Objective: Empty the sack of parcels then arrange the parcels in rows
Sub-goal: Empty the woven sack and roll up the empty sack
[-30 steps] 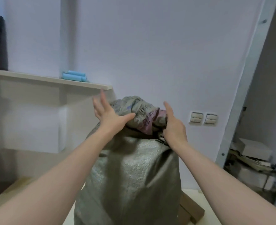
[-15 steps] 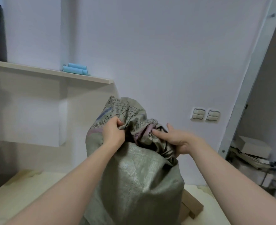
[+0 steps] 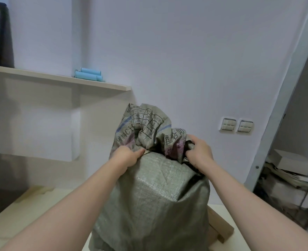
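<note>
A full grey-green woven sack [image 3: 155, 200] stands upright on a pale table [image 3: 28, 212] in front of me. Its printed mouth is bunched and crumpled at the top [image 3: 146, 127]. My left hand [image 3: 126, 156] grips the fabric at the left side of the mouth. My right hand [image 3: 198, 151] grips the bunched fabric at the right side. The parcels inside are hidden; the sack's upper body shows a boxy corner pressing through.
A brown cardboard box [image 3: 220, 227] lies on the table behind the sack's right side. A wall shelf [image 3: 59, 78] at the left carries blue rolls [image 3: 88, 75]. Two light switches [image 3: 237, 125] sit on the wall. A cluttered rack with boxes [image 3: 292, 163] stands at the right.
Both hands went from lying over the sack's top to gripping the bunched mouth, then spread apart. The printed fabric now stands up higher between them.
</note>
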A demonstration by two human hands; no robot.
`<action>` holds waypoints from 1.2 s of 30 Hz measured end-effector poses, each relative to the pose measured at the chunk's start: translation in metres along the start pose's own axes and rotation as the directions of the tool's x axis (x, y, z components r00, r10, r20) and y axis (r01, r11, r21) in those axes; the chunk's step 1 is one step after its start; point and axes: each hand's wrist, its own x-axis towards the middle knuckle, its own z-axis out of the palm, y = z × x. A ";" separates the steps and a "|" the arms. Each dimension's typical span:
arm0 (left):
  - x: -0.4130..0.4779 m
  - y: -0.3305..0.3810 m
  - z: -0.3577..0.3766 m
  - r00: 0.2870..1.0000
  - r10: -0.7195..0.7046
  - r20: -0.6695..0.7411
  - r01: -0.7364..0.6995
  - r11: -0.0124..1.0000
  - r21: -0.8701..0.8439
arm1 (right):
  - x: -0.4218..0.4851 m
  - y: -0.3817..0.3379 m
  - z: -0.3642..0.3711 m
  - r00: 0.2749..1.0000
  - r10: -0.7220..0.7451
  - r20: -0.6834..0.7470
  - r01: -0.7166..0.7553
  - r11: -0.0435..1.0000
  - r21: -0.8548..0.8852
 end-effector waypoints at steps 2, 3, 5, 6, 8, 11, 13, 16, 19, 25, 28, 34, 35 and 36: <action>0.003 0.001 0.002 0.984 0.010 -0.180 -0.048 0.977 -0.208 | 0.002 0.000 -0.002 0.999 -0.009 -0.038 0.009 1.000 -0.005; 0.001 0.005 0.000 0.965 -0.036 -0.262 -0.058 0.938 -0.342 | 0.004 -0.002 -0.004 0.998 -0.016 -0.057 0.016 1.000 0.000; 0.000 0.019 -0.008 0.902 -0.107 -0.418 -0.136 0.849 -0.510 | 0.004 -0.010 -0.012 0.986 -0.064 -0.152 0.073 0.996 0.055; 0.000 0.027 -0.013 0.859 -0.106 -0.501 -0.226 0.800 -0.556 | 0.004 -0.014 -0.015 0.966 -0.104 -0.235 0.130 0.986 0.099; -0.006 0.041 -0.023 0.782 -0.004 -0.623 -0.439 0.706 -0.555 | 0.004 -0.020 -0.019 0.913 -0.175 -0.368 0.240 0.960 0.140; -0.002 0.043 -0.031 0.748 0.068 -0.660 -0.499 0.713 -0.493 | 0.012 -0.025 -0.026 0.937 -0.216 -0.275 0.229 0.973 0.015; 0.007 0.041 -0.034 0.753 0.004 -0.658 -0.454 0.727 -0.515 | 0.020 -0.026 -0.034 0.937 -0.218 -0.274 0.224 0.974 -0.007; 0.013 0.048 -0.041 0.737 0.023 -0.676 -0.520 0.659 -0.544 | 0.026 -0.033 -0.036 0.923 -0.251 -0.291 0.260 0.966 -0.008; 0.013 0.049 -0.036 0.810 -0.008 -0.587 -0.427 0.677 -0.599 | 0.024 -0.032 -0.030 0.937 -0.255 -0.239 0.247 0.967 -0.065; 0.000 0.054 -0.014 0.933 0.055 -0.355 -0.318 0.583 -0.747 | 0.024 -0.031 -0.007 0.973 -0.215 0.088 0.207 0.974 0.089; -0.004 0.054 0.000 0.971 0.074 -0.226 -0.223 0.612 -0.759 | 0.022 -0.043 -0.008 0.974 -0.115 0.193 0.012 0.883 0.469; -0.010 0.048 0.008 0.976 0.187 -0.115 -0.214 0.694 -0.687 | 0.027 -0.032 0.007 0.992 -0.127 0.018 0.111 0.919 0.378; -0.011 0.047 0.005 0.975 0.185 -0.126 -0.223 0.751 -0.622 | 0.026 -0.028 0.009 0.996 -0.086 -0.031 0.092 0.930 0.356; -0.012 0.046 0.002 0.964 0.185 -0.192 -0.260 0.809 -0.527 | 0.025 -0.024 0.009 0.995 -0.072 -0.072 0.092 0.939 0.332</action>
